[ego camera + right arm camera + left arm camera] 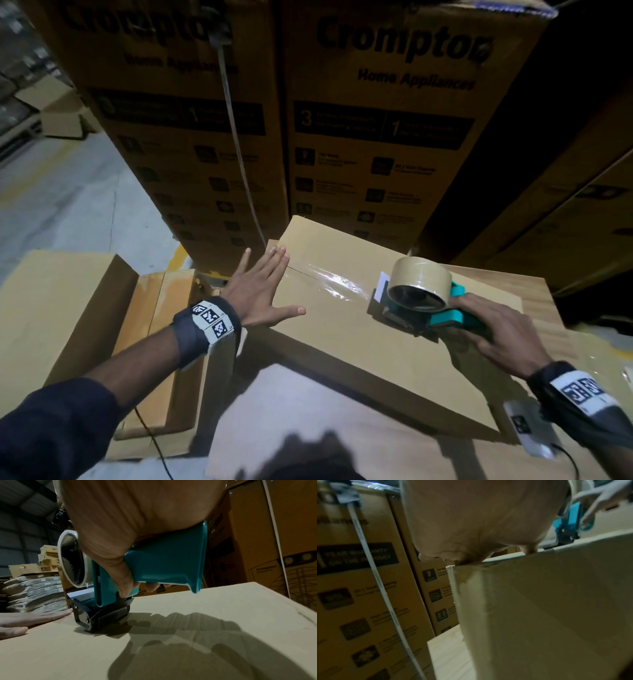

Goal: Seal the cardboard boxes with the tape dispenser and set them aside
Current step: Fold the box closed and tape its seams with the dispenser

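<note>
Head view: "Crompton Home Appliances" cartons (pixel 383 113)

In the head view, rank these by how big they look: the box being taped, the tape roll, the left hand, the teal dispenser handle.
1. Box being taped: by far the largest.
2. Left hand, spread flat on the box.
3. Tape roll.
4. Teal dispenser handle: smallest showing, but the right hand gripping it hides much of it, so this place is unsure.
</note>
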Motion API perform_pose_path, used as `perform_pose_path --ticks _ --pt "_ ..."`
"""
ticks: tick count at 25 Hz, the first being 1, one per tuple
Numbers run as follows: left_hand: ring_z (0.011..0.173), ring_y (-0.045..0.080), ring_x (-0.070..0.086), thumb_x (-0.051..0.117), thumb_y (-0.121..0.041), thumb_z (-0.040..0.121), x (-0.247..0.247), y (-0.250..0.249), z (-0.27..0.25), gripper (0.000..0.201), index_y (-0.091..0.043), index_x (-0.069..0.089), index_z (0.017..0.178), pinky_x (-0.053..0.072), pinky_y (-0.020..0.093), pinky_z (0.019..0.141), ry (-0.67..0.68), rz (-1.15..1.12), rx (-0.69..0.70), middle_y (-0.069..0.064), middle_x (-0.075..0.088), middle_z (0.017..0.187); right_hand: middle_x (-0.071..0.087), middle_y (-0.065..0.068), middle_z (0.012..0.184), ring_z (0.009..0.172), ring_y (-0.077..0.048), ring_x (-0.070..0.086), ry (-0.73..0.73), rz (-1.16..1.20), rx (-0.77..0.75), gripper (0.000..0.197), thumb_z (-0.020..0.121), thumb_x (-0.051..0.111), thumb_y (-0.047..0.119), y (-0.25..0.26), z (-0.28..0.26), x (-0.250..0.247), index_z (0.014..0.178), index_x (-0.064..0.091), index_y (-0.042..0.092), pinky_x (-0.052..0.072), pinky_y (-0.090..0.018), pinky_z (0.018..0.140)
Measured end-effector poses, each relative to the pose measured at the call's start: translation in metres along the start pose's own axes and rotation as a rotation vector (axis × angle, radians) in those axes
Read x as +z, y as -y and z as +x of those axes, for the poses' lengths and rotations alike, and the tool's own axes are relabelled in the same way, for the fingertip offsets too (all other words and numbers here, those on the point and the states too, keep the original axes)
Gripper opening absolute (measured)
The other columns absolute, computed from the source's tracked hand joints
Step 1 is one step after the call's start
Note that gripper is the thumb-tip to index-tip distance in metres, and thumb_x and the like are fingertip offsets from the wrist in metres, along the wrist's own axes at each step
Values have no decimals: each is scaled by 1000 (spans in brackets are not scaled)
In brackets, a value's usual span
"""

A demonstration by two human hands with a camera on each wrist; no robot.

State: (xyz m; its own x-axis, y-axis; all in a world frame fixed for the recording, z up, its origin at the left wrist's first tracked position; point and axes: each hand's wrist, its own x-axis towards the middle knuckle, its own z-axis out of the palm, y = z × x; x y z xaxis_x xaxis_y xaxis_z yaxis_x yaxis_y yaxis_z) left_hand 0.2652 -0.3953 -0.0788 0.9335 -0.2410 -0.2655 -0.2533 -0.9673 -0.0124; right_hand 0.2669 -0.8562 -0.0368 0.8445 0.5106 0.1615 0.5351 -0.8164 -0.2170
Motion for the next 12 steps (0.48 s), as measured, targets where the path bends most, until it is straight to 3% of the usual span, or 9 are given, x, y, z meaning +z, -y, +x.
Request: perform_pose_path --ticks 6,9,12 --pt "155 20 -20 16 -99 79 7 -58 9 120 -17 -11 163 -4 44 128 19 -133 136 -2 -23 168 73 1 112 89 -25 71 39 16 5 77 69 92 11 -3 0 -4 127 51 41 55 -33 61" --pt "157 15 -12 15 -90 88 7 -47 10 106 -20 -9 163 4 41 129 -42 -209 116 -2 -18 168 73 4 113 90 -24 70 43 20 26 75 72 91 14 -6 -1 -4 128 50 44 55 -33 61" --pt "156 13 -9 12 -86 91 10 -22 13 100 -19 -11 162 4 38 128 -81 -191 71 0 -16 168 72 5 116 92 -20 69 47 63 45 72 76 89 18 1 2 -1 130 49 45 58 -34 65"
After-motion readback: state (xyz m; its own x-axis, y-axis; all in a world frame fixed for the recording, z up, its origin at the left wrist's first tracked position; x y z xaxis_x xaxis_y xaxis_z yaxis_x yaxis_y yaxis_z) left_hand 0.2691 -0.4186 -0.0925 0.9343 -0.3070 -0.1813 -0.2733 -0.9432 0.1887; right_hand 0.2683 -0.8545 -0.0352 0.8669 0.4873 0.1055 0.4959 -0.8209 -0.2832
